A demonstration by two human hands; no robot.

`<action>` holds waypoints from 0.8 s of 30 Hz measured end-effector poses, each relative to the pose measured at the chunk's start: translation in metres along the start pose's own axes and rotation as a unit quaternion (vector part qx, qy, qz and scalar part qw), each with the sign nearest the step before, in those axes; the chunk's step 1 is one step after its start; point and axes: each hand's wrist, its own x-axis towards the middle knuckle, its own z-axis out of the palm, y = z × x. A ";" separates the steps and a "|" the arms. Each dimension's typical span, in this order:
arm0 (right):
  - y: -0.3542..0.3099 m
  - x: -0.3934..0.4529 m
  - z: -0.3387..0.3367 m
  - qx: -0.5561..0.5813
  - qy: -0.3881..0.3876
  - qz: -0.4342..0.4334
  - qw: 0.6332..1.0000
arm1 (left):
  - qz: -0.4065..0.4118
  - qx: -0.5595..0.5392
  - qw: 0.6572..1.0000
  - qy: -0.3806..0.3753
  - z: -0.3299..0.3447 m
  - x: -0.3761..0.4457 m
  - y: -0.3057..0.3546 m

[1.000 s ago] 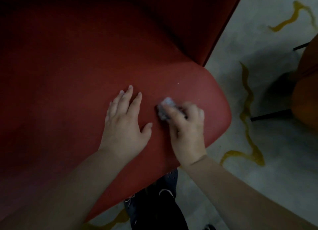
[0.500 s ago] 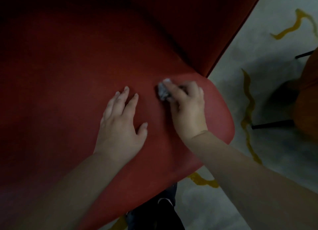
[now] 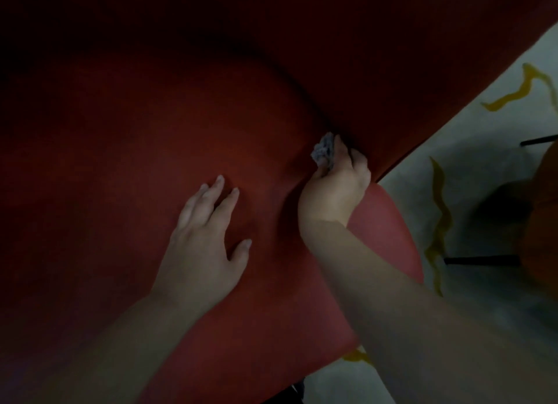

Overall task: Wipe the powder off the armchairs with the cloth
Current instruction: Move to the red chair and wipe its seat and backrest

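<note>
A red armchair (image 3: 126,168) fills most of the view, its seat below me and its side panel rising at the upper right. My right hand (image 3: 335,186) grips a small crumpled grey cloth (image 3: 324,152) and holds it against the crease where the seat meets the side panel. My left hand (image 3: 202,243) lies flat on the seat with fingers spread, a little left of the right hand. No powder shows in this dim light.
A pale floor with yellow wavy marks (image 3: 440,222) lies to the right. An orange chair (image 3: 543,222) with thin black legs (image 3: 480,260) stands at the right edge. Dark clothing shows at the bottom edge below the seat.
My right hand has carried the cloth from the seat's front right part back and up into the crease by the side panel. My left hand has stayed flat on the seat.
</note>
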 end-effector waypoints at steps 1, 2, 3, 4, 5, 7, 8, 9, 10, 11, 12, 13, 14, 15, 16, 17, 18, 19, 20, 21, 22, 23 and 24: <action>-0.003 0.002 0.004 -0.011 0.002 0.003 1.000 | 0.002 -0.006 1.000 -0.001 0.000 0.000 -0.001; -0.005 0.003 0.007 -0.023 0.003 0.001 1.000 | 0.003 -0.012 1.000 -0.001 -0.001 0.000 -0.002; -0.005 0.005 0.010 -0.036 0.002 -0.002 0.999 | 0.003 -0.016 1.000 -0.002 -0.001 -0.001 -0.002; -0.006 0.008 0.014 -0.047 -0.001 -0.005 0.999 | 0.003 -0.019 1.000 -0.004 -0.001 -0.001 -0.003; -0.006 0.012 0.016 -0.058 -0.007 -0.010 0.998 | 0.004 -0.020 1.000 -0.004 -0.002 -0.001 -0.003; -0.007 0.022 0.025 -0.071 -0.028 -0.040 0.996 | 0.006 -0.026 1.000 -0.006 -0.003 -0.001 -0.004; -0.010 0.027 0.029 -0.068 -0.043 -0.062 0.995 | 0.007 -0.030 1.000 -0.006 -0.003 -0.002 -0.005; -0.014 0.032 0.034 -0.057 -0.057 -0.084 0.993 | 0.009 -0.032 0.999 -0.004 -0.004 -0.003 -0.006; -0.018 0.036 0.040 -0.038 -0.076 -0.101 0.991 | 0.010 -0.034 0.999 -0.001 -0.006 -0.003 -0.007; -0.024 0.039 0.045 -0.016 -0.099 -0.111 0.989 | 0.007 -0.037 0.999 0.004 -0.007 -0.003 -0.009; -0.030 0.042 0.049 0.003 -0.116 -0.122 0.986 | 0.001 -0.039 0.999 0.010 -0.008 -0.003 -0.012; -0.036 0.044 0.054 0.016 -0.128 -0.135 0.982 | -0.009 -0.041 0.999 0.016 -0.010 -0.003 -0.015; -0.042 0.045 0.059 0.016 -0.140 -0.146 0.979 | -0.019 -0.042 0.999 0.024 -0.012 -0.003 -0.019; -0.048 0.046 0.063 0.009 -0.155 -0.157 0.975 | -0.030 -0.042 0.998 0.031 -0.014 -0.002 -0.024; -0.053 0.047 0.068 0.005 -0.170 -0.170 0.971 | -0.041 -0.040 0.998 0.036 -0.016 -0.003 -0.029; -0.058 0.047 0.071 0.008 -0.186 -0.182 0.965 | -0.051 -0.036 0.997 0.040 -0.018 -0.004 -0.034; -0.062 0.046 0.075 0.010 -0.198 -0.194 0.961 | -0.059 -0.031 0.997 0.045 -0.020 -0.005 -0.038; -0.065 0.045 0.078 0.009 -0.203 -0.206 0.957 | -0.066 -0.026 0.996 0.048 -0.022 -0.006 -0.043; -0.066 0.043 0.079 0.006 -0.201 -0.217 0.955 | -0.075 -0.023 0.996 0.050 -0.023 -0.008 -0.046; -0.066 0.041 0.080 0.007 -0.195 -0.228 0.954 | -0.082 -0.020 0.995 0.052 -0.024 -0.010 -0.050; -0.066 0.039 0.079 0.008 -0.187 -0.244 0.952 | -0.089 -0.017 0.994 0.054 -0.024 -0.012 -0.053; -0.065 0.038 0.080 0.012 -0.184 -0.260 0.948 | -0.096 -0.015 0.994 0.057 -0.024 -0.014 -0.055; -0.065 0.036 0.079 0.017 -0.190 -0.271 0.943 | -0.102 -0.013 0.993 0.059 -0.024 -0.016 -0.056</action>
